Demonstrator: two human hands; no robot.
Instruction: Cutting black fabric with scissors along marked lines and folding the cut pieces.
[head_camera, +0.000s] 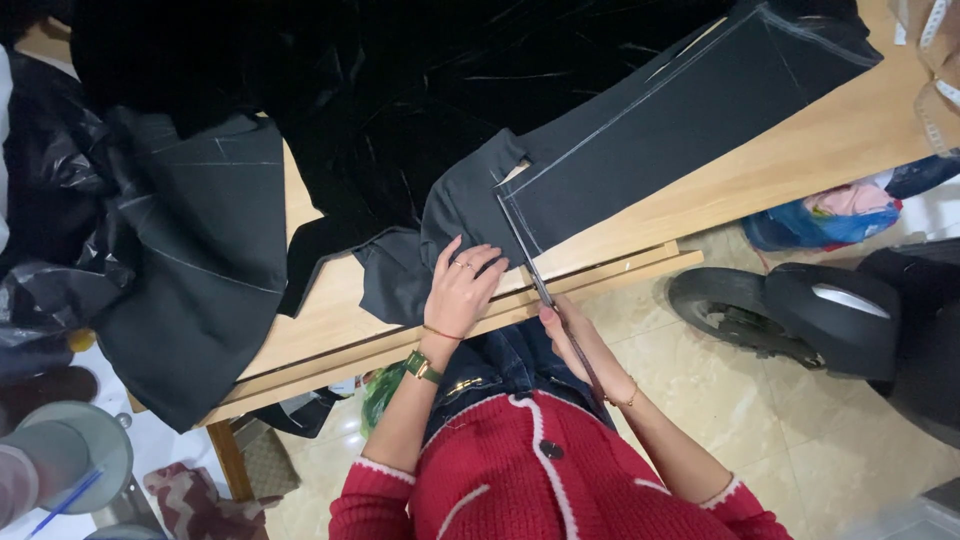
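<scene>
Wooden tabletop (800, 140), heaped with black velvet (380, 90). Dark chalk-marked fabric panel (660, 120) spread flat across its near edge: soft, light, limp, likely to shift unless pinned close beside the cut. Left hand (460, 285) flat on the panel, fingers (482, 262) spread, gripping nothing. Right hand (580, 345) closed round scissors (525, 255), blades along the chalk line.

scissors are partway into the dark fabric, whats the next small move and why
Probably another short snip forward along the chalk line: the scissors in the right hand sit at its near end, uncut line runs ahead, and the left hand presses the dark fabric flat beside the blades.
</scene>
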